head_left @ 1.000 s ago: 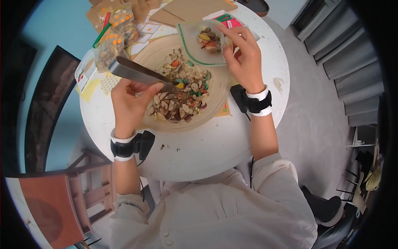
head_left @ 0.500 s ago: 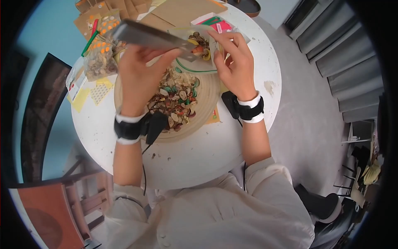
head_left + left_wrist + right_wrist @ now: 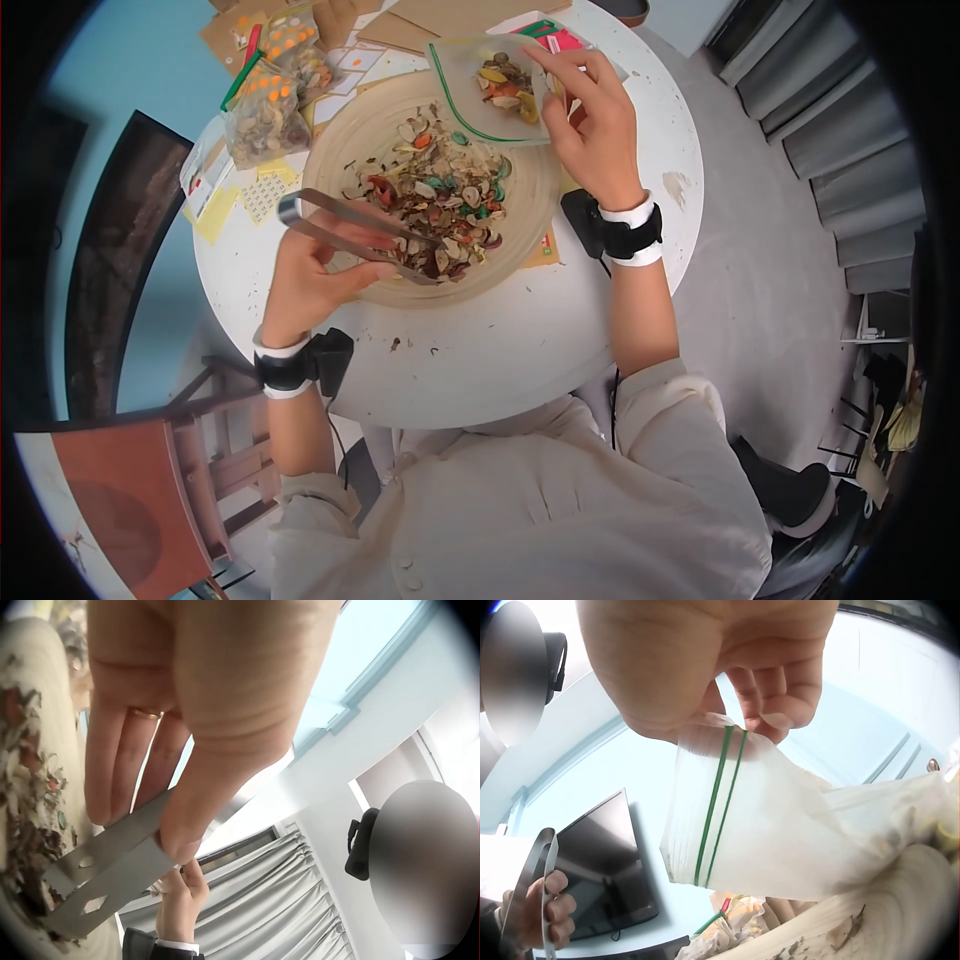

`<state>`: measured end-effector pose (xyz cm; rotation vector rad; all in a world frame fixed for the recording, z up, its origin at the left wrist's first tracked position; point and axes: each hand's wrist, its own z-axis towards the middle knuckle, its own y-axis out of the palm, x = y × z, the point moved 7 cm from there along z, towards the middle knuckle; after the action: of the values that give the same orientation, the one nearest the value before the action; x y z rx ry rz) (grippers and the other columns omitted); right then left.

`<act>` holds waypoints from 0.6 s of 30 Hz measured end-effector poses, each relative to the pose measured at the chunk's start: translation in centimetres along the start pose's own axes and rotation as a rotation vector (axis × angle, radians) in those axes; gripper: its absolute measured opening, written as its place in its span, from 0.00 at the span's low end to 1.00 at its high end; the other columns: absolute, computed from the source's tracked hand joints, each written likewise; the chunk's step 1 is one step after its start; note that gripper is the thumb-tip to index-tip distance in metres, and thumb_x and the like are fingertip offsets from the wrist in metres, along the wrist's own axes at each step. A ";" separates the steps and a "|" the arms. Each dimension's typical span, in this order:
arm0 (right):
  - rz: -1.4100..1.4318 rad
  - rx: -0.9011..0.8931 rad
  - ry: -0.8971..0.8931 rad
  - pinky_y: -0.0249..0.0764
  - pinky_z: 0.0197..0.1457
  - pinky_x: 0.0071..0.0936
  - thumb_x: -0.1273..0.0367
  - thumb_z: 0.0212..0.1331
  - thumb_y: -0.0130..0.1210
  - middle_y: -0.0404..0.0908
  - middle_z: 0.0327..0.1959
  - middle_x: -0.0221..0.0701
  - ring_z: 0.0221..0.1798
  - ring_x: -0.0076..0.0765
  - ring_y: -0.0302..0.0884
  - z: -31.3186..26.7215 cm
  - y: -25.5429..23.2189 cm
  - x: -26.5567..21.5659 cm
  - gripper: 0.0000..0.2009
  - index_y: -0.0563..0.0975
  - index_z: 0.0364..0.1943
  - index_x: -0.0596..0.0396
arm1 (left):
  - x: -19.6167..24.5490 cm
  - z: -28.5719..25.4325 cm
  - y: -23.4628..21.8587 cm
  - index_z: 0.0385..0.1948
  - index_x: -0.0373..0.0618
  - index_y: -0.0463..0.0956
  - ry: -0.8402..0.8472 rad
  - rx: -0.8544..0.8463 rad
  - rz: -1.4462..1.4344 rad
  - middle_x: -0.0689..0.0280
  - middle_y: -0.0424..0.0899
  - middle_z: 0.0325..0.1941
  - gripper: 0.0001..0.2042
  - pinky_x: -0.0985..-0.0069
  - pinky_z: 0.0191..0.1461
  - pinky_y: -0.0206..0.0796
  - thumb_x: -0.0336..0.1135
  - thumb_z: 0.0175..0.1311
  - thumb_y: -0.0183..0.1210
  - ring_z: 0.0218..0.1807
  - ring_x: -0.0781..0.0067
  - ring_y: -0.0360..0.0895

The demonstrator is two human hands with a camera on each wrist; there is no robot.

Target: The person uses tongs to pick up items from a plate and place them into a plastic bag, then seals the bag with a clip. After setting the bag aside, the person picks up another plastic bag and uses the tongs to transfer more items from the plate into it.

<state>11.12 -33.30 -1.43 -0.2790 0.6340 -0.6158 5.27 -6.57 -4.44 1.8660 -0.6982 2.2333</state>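
Observation:
My left hand (image 3: 308, 280) holds metal tongs (image 3: 335, 237) between thumb and fingers. Their tips reach into the dried potpourri (image 3: 455, 200) heaped on a round pale plate (image 3: 535, 215). In the left wrist view the tongs' two arms (image 3: 112, 870) stand a little apart, low over the pieces. Thumb and fingers of my right hand (image 3: 602, 135) pinch the rim of a clear zip bag (image 3: 460, 75) with a green seal. A small mix of potpourri pieces (image 3: 507, 90) lies in the bag, which hangs above the plate's far right part.
Filled zip bags (image 3: 268, 125) with orange dots lie at the table's far left, beside yellow sheets (image 3: 212, 215). Brown paper (image 3: 430, 25) and a box with pink and green contents (image 3: 560, 38) are at the back. Crumbs dot the white table (image 3: 480, 350).
My left hand swung the tongs up to the bag's mouth, then back down to the near left of the heap. The bag now shows more pieces; my right hand keeps its grip.

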 end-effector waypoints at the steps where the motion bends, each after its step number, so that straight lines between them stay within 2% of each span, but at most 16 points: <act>1: -0.001 -0.003 -0.002 0.71 0.32 0.26 0.79 0.51 0.52 0.75 0.39 0.30 0.27 0.29 0.73 0.0 0.0 -0.1 0.21 0.80 0.52 0.49 | -0.1 0.2 0.2 0.46 0.33 0.74 -0.002 0.000 0.014 0.53 0.81 0.52 0.19 0.68 0.55 0.74 0.18 0.50 0.66 0.50 0.62 0.81; 6: -0.013 -0.009 -0.014 0.70 0.32 0.26 0.79 0.52 0.52 0.75 0.39 0.30 0.27 0.29 0.72 0.0 0.1 -0.1 0.21 0.80 0.52 0.50 | -1.0 1.3 1.2 0.48 0.31 0.75 0.018 0.017 0.059 0.55 0.80 0.54 0.19 0.70 0.55 0.75 0.15 0.52 0.65 0.51 0.64 0.81; 9: -0.007 -0.006 -0.010 0.70 0.32 0.26 0.79 0.51 0.52 0.75 0.39 0.30 0.27 0.29 0.72 0.0 0.0 -0.1 0.21 0.80 0.52 0.50 | -1.6 1.8 1.0 0.46 0.30 0.76 -0.002 0.058 0.099 0.55 0.79 0.55 0.17 0.72 0.54 0.75 0.15 0.52 0.65 0.51 0.66 0.80; 12: 0.000 0.003 -0.008 0.70 0.32 0.26 0.79 0.51 0.52 0.75 0.38 0.30 0.27 0.28 0.71 0.0 -0.1 0.0 0.21 0.80 0.51 0.50 | -2.4 2.2 0.8 0.44 0.31 0.77 -0.005 0.143 -0.029 0.57 0.81 0.51 0.16 0.74 0.51 0.76 0.16 0.52 0.66 0.48 0.69 0.81; 18: 0.028 0.017 -0.008 0.70 0.32 0.26 0.80 0.51 0.52 0.74 0.38 0.29 0.27 0.29 0.71 0.0 -0.2 0.2 0.21 0.80 0.51 0.50 | -2.9 2.2 -0.4 0.45 0.33 0.78 -0.038 0.311 0.210 0.63 0.85 0.37 0.16 0.81 0.43 0.75 0.18 0.54 0.68 0.39 0.76 0.82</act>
<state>11.15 -33.62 -1.47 -0.2562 0.6237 -0.5929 8.07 -6.67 -6.88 2.0636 -0.6054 2.5720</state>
